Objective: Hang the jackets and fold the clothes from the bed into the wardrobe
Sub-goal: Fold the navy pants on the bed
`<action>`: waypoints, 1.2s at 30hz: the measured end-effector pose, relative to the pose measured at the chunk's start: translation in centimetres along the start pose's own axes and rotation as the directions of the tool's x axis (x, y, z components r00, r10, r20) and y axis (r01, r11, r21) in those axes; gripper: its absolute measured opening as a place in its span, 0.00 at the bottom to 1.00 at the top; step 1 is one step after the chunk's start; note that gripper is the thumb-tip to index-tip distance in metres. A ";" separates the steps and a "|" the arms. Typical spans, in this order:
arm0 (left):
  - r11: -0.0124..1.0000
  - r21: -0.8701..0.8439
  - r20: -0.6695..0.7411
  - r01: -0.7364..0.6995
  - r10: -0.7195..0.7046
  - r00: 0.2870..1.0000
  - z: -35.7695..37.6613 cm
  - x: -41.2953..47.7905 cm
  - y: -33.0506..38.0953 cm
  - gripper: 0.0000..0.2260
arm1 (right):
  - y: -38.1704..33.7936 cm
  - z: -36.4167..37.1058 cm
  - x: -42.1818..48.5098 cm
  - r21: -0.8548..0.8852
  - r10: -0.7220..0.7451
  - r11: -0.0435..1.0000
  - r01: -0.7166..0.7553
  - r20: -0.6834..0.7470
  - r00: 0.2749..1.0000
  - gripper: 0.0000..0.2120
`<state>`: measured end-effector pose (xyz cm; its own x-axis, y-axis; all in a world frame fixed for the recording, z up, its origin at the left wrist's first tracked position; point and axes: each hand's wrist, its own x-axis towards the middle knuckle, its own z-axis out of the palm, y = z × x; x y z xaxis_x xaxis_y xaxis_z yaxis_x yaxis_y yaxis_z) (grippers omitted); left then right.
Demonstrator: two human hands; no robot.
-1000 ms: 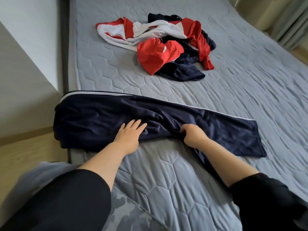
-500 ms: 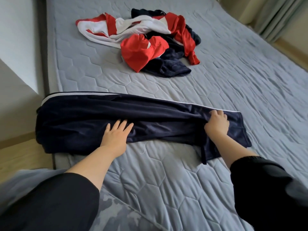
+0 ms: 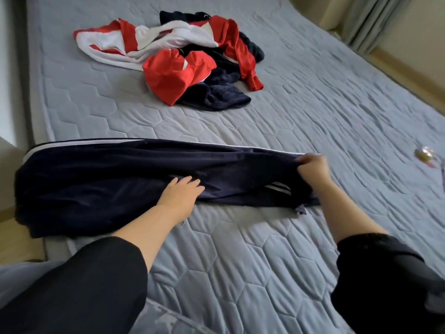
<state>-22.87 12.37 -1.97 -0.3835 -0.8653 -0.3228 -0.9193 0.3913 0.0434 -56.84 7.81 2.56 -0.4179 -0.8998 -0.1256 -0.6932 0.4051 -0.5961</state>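
In the head view, a pair of navy track pants (image 3: 103,179) is lying stretched across the near part of the bed (image 3: 277,145), running from the left edge of the mattress toward the middle, with a thin white stripe showing along its far edge and 2 short white stripes showing near the right end. The waist end is bunching at the left edge of the mattress and hanging slightly over it. The left hand (image 3: 179,195) is resting flat on the middle of the pants, fingers straight and spread, pressing the fabric down against the quilted grey cover. The right hand (image 3: 311,168) is gripping the ankle end of the pants, fingers curled round the cloth and lifting it a little off the bed, so the fabric is folding under the wrist. Both forearms are bare, and black sleeves (image 3: 72,285) are sitting pushed up near the elbows. Farther back on the bed, well apart from the pants, a heap of clothes (image 3: 173,59) is lying in a tangle: red and white jackets on top and dark navy pieces under and beside them. Near the right edge of the view a small shiny object (image 3: 425,154) is sitting on the cover, too blurred to identify. A curtain (image 3: 375,20) is hanging in the upper right corner.
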 end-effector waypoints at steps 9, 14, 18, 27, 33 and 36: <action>0.972 -0.210 0.004 0.109 -0.110 0.994 -1.3 0.4 -0.7 0.17 | 5.2 0.0 1.3 0.376 0.576 0.768 -0.520 -0.047 0.816 0.25; 0.899 -0.393 -0.179 0.193 -0.280 0.943 -2.6 0.7 0.2 0.05 | 4.6 4.0 -1.7 0.320 0.512 0.815 -0.482 -0.010 0.859 0.25; 0.853 -0.491 -0.248 0.177 -0.332 0.910 -3.7 0.9 -0.6 0.06 | 1.7 5.4 -1.9 0.687 0.458 0.300 -0.662 0.505 0.732 0.23; 0.919 -0.381 -0.397 0.098 -0.259 0.881 -4.8 0.4 -2.7 0.05 | -5.8 1.0 0.9 0.920 0.220 -0.086 -0.384 0.393 0.893 0.04; 0.951 -0.301 -0.239 0.077 -0.154 0.959 -3.4 -0.5 -3.1 0.10 | -0.6 1.3 -3.2 0.901 0.333 0.182 -0.395 0.321 0.886 0.12; 0.948 -0.303 -0.078 0.098 -0.127 0.989 -1.9 -0.8 -2.9 0.11 | 3.1 3.1 -4.2 0.839 0.547 0.224 -0.496 0.313 0.776 0.11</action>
<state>-20.06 11.38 -0.04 -0.2692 -0.9299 -0.2506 -0.9358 0.1911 0.2961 -55.44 12.37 -1.25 -0.5197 -0.5278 -0.6718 0.5447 0.4012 -0.7365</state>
